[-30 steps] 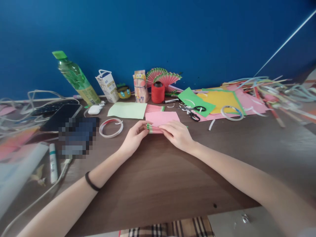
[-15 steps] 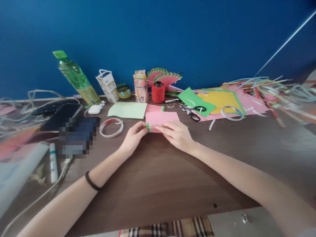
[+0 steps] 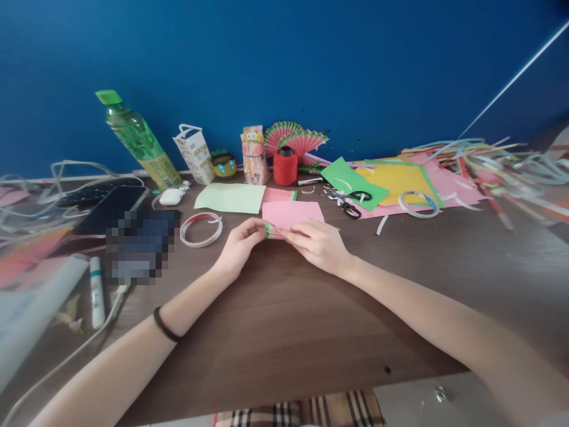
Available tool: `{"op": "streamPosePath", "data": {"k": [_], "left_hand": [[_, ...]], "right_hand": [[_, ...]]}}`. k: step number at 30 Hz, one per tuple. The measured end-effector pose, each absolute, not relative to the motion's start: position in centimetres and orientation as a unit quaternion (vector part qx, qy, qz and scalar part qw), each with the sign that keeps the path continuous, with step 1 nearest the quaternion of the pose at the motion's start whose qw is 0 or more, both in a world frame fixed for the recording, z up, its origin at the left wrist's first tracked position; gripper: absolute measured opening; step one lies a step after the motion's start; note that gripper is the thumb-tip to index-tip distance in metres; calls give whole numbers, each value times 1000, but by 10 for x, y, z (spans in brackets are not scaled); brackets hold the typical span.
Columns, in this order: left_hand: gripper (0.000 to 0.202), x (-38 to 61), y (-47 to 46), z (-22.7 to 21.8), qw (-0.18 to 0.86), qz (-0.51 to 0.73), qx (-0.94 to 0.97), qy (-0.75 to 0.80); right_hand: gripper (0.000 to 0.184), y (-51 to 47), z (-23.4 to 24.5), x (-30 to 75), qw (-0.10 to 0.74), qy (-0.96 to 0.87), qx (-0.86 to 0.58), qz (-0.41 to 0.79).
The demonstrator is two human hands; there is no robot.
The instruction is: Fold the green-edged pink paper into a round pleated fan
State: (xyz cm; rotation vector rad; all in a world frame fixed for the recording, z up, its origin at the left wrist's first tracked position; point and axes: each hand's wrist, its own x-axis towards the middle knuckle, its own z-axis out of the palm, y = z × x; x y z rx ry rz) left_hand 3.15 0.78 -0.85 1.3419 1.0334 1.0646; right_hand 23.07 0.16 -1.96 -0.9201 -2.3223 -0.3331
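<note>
A pink paper sheet (image 3: 291,212) with a green-edged pleated near end lies flat on the brown desk (image 3: 284,320). My left hand (image 3: 240,244) pinches the left end of the pleated stack. My right hand (image 3: 317,242) lies over the folds from the right, fingers pressed together on them. Most of the pleats are hidden under my fingers. Just behind the sheet lie a folded pink pleated strip (image 3: 279,194) and a pale green sheet (image 3: 230,197).
A tape ring (image 3: 201,228), phone (image 3: 111,209), earbud case (image 3: 171,196), glue stick (image 3: 96,292) and cables sit left. Green bottle (image 3: 137,140), milk carton (image 3: 194,154), red thread spool (image 3: 285,166), paper fans (image 3: 296,139) stand at the back. Scissors (image 3: 351,201), coloured sheets (image 3: 400,181) and paper strips lie right.
My right hand has slid left over the pleats, nearer my left hand, covering more of the folded end. The view shifted very slightly.
</note>
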Motion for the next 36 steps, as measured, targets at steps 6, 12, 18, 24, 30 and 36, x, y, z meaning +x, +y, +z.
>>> {"op": "streamPosePath", "data": {"k": [6,12,18,24,30,36], "left_hand": [[25,28,10,-12,516,441,599,424],[31,31,-1,-1,326,400,742,429],[14,27,2,-3,53,347,840,414],[13,24,4,-5,-1,336,845,416],[11,22,8,-6,19,350,833,428],[10,5,20,-5,61,369,797,474]], "right_hand": [[31,2,-19,231,309,-876,-347,-128],[29,2,-19,233,319,-872,-334,-162],[26,0,-17,232,341,-865,-319,-186],[24,1,-17,232,332,-870,-329,-155],[23,8,-22,236,347,-868,-344,-87],[20,19,-22,248,357,-849,-390,-7]]}}
